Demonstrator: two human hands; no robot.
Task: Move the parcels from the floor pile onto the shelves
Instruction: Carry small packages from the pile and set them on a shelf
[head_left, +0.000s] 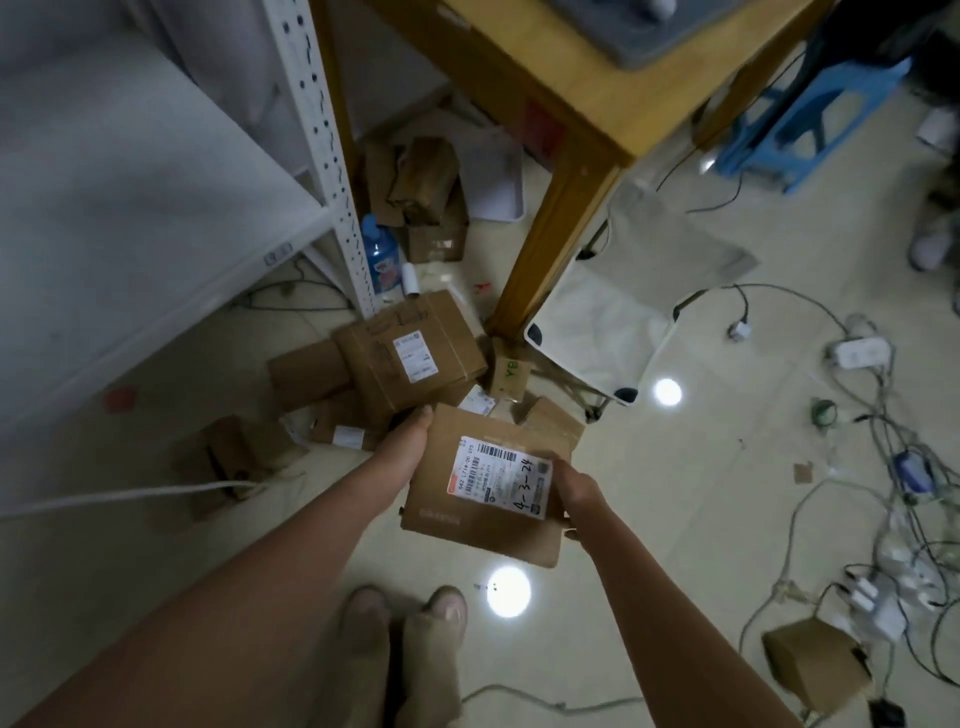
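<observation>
I hold a flat brown cardboard parcel (457, 499) with a white shipping label marked "4-3-24" above the floor. My left hand (408, 441) grips its left edge. My right hand (576, 491) grips its right edge, partly over the label. Just beyond it lies the floor pile: a large taped box (410, 358), a smaller box (306, 371) to its left, and several more beneath. The white metal shelf (130, 218) fills the upper left, its board bare.
A wooden table leg (550, 244) stands right behind the pile, with a folded cream chair (628, 312) beside it. More boxes (426, 197) and a blue bottle (381, 257) sit under the table. Tangled cables and power strips (883, 467) cover the right floor; a small box (815, 665) lies there.
</observation>
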